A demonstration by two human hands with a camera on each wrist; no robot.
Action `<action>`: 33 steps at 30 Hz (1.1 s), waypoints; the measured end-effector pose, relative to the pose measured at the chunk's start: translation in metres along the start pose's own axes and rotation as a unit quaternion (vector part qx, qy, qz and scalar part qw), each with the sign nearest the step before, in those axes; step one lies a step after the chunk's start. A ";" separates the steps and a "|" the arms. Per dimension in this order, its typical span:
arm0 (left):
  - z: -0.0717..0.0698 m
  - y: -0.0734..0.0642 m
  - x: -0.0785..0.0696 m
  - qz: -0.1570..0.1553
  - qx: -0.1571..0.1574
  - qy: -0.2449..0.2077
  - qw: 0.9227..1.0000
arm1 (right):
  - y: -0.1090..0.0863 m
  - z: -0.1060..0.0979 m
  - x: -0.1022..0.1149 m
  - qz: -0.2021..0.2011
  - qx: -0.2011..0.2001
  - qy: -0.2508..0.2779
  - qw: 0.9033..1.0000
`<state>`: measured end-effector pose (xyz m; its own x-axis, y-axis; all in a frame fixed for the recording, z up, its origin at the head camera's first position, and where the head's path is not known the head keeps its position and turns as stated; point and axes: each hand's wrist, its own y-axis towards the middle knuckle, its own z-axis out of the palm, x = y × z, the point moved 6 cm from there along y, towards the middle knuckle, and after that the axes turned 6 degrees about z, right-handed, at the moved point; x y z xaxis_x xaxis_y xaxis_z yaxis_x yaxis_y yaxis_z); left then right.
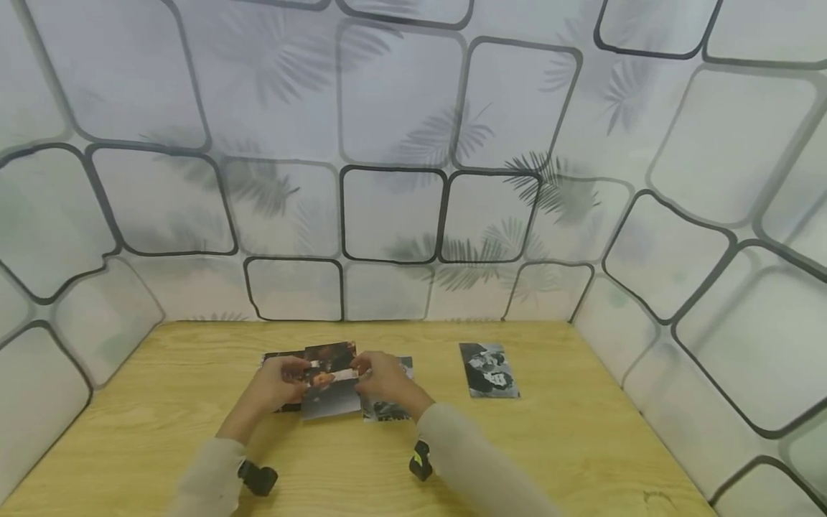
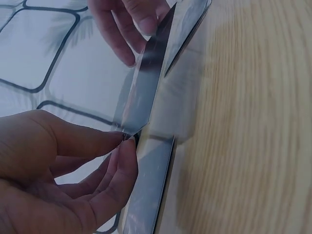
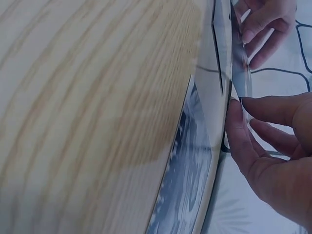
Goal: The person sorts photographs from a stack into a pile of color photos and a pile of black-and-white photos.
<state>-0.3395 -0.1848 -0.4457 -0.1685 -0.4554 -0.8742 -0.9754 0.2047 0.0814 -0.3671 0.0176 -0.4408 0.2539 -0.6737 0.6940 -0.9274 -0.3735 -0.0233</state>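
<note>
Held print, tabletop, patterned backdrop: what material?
Held print: likely coated paper or card, glossy; thin edge, sheen in wrist views.
Tabletop: wood or wood-look laminate, low sheen; streaky grain.
Patterned backdrop: perhaps printed fabric or paper, matte; bent lines, no glare.

Beige sleeves (image 1: pixel 481 463), black wrist cameras (image 1: pixel 260 480), one with yellow-green marking (image 1: pixel 417 458).

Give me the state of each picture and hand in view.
Held picture: raised off the table
Left picture: lying, partly hidden
Middle picture: lying, partly hidden
Far-right picture: lying, fully visible
Left hand: pinching held picture's left side
Right hand: pinching held picture's right side
</note>
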 end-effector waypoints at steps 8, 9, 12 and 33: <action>-0.016 -0.003 0.009 0.015 0.013 0.019 1.000 | 0.005 0.019 0.007 0.040 0.013 0.016 0.999; -0.018 -0.003 0.010 0.012 0.011 0.025 1.000 | 0.006 0.021 0.009 0.039 0.016 0.023 0.999; -0.027 -0.005 0.012 0.001 0.006 0.042 0.999 | 0.007 0.027 0.015 0.034 0.023 0.043 0.998; -0.065 -0.009 0.032 -0.018 -0.007 0.113 0.993 | 0.023 0.060 0.052 0.001 -0.005 -0.028 1.000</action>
<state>-0.3453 -0.2576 -0.4439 -0.1595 -0.6455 -0.7470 -0.9831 0.1728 0.0606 -0.3588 -0.0639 -0.4482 0.2670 -0.7093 0.6524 -0.9306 -0.3656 -0.0167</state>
